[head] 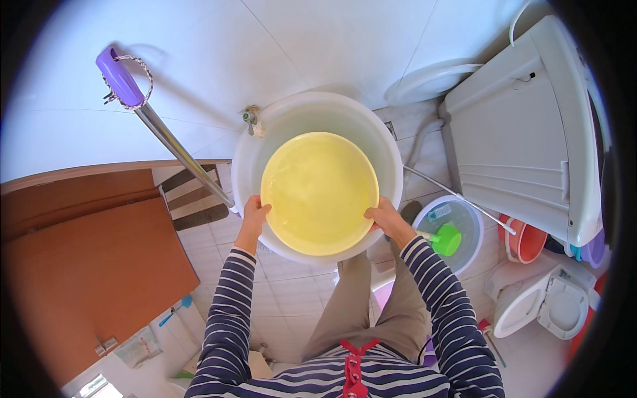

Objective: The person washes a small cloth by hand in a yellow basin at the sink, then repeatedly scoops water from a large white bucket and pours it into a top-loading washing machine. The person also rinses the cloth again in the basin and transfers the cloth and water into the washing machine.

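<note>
A round yellow plastic basin, which looks filled with water, is between my hands above a large white tub. My left hand grips its left rim, thumb over the edge. On the right rim my right hand has the same hold, thumb on top. The fingers of both hands are partly hidden beneath the basin. Behind it, the tub shows pale, water-like contents. A wall tap juts over the tub's upper left edge.
Right of the tub stand a bluish basin holding a green dipper, a red bucket, a toilet and a white appliance. A purple-handled pole leans at left, near an orange-brown door.
</note>
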`<state>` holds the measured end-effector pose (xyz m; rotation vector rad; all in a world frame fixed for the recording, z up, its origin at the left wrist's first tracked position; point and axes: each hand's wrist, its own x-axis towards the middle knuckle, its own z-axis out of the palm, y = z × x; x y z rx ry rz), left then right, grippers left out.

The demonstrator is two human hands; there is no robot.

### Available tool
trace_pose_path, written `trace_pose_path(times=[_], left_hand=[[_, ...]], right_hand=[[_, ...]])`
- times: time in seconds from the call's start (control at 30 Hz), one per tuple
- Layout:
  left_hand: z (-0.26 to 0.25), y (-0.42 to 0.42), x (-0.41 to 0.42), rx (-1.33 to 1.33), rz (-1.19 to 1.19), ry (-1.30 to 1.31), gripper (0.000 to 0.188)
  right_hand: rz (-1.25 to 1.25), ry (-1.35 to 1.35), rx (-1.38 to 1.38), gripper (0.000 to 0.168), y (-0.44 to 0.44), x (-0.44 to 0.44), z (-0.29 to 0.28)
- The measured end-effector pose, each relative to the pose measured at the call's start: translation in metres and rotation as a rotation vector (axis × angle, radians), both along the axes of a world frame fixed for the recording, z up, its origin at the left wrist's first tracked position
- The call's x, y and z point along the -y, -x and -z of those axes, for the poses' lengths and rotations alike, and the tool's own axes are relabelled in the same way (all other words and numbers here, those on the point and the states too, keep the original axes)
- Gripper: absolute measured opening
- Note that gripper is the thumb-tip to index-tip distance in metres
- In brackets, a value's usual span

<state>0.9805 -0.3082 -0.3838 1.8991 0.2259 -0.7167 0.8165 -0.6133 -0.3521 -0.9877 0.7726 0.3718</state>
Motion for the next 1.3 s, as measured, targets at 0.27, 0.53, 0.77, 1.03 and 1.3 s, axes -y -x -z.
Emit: trace_pose_path(times=[0.27,0.53,0.77,1.03,1.3], left_hand=[[-0.106,0.016,0.041,0.027,0.040,0.094,0.021],[-0.242,0.020,0.125,0.090,0.165,0.197,0.016],[-0.352,0.042,0.253,0.083,0.378,0.382,0.017],[-0.438,0.086,0.416,-0.030,0.666,0.577,0.021],[-0.441,0.159,0.563,-0.323,0.854,0.652,0.023]], right_hand=[[-0.018,0.004,0.028,0.037,0.024,0.033,-0.073],[0.031,0.008,0.072,0.037,0.060,0.098,-0.197],[0.263,0.102,0.173,0.036,0.129,0.183,-0.306],[0.442,0.294,0.104,0.037,0.230,0.291,-0.427],[0.662,0.481,0.001,0.035,0.320,0.387,-0.474]])
